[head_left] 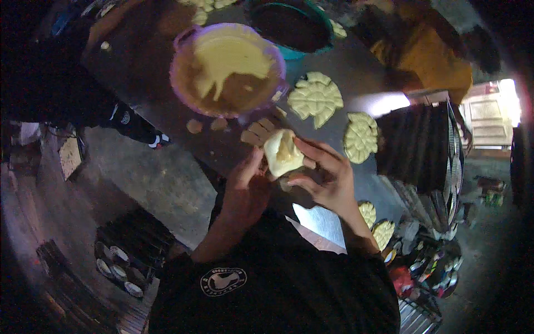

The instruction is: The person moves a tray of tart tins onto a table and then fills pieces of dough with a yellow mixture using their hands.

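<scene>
Between my two hands is a piece of pale dough (273, 157) with a yellowish filling (286, 148) showing in its middle. My left hand (248, 181) grips its left edge; some of those fingers are in shadow or hidden. My right hand (332, 177) curls at its right side, index finger against the upper edge and thumb lower down. Just beyond stands a purple basin (174, 78) holding a yellowish paste. Several small brown pieces (260, 131) lie on the table between the basin and the dough.
A teal basin (328, 25) with a dark inside stands at the far side. Scored dough rounds (315, 99) lie along the right of the dark table (233, 153). A person in orange (439, 61) is at far right, another in dark clothes (72, 89) at left. Bowls (119, 270) sit lower left.
</scene>
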Demonstrator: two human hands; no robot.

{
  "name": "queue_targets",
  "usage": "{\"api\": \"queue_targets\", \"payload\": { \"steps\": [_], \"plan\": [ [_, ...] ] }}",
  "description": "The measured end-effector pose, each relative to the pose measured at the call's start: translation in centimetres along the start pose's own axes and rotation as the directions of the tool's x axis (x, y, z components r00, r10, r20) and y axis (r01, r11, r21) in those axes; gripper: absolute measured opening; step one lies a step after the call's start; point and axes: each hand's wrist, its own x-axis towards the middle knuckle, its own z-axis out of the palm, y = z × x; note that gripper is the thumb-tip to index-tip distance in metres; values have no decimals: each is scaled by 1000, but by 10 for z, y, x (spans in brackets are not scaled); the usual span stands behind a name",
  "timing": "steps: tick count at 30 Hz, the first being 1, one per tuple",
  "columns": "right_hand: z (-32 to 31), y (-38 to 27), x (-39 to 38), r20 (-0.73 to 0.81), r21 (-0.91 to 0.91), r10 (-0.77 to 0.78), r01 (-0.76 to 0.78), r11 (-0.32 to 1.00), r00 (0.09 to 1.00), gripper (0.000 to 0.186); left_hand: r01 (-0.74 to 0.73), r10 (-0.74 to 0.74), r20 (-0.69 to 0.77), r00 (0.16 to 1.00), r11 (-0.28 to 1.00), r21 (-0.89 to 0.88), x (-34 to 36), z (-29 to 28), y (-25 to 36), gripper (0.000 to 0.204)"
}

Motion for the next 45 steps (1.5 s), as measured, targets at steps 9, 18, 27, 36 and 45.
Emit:
{"api": "queue_targets", "payload": {
  "steps": [9, 18, 27, 36, 45],
  "plan": [
    [-46, 21, -120, -221, 141, -109, 142, 980, 969, 26, -467, 279, 383, 881, 646, 604, -39, 13, -103, 37],
    [-79, 9, -204, -73, -274, -489, 454, 848, 869, 25, -260, 221, 157, 963, 586, 768, -84, 10, -164, 16],
    [-91, -2, -217, -209, -108, -338, 322, 941, 918, 17, -395, 129, 381, 915, 466, 792, -115, 45, -167, 18],
    [-70, 7, -201, -20, 56, -178, 179, 982, 984, 53, -275, 38, 307, 951, 558, 783, -88, -13, -151, 29],
    [37, 88, -200, -126, 331, 366, -309, 892, 922, 58, 173, -87, -150, 985, 452, 875, -62, -94, -121, 42]
  ]
}}
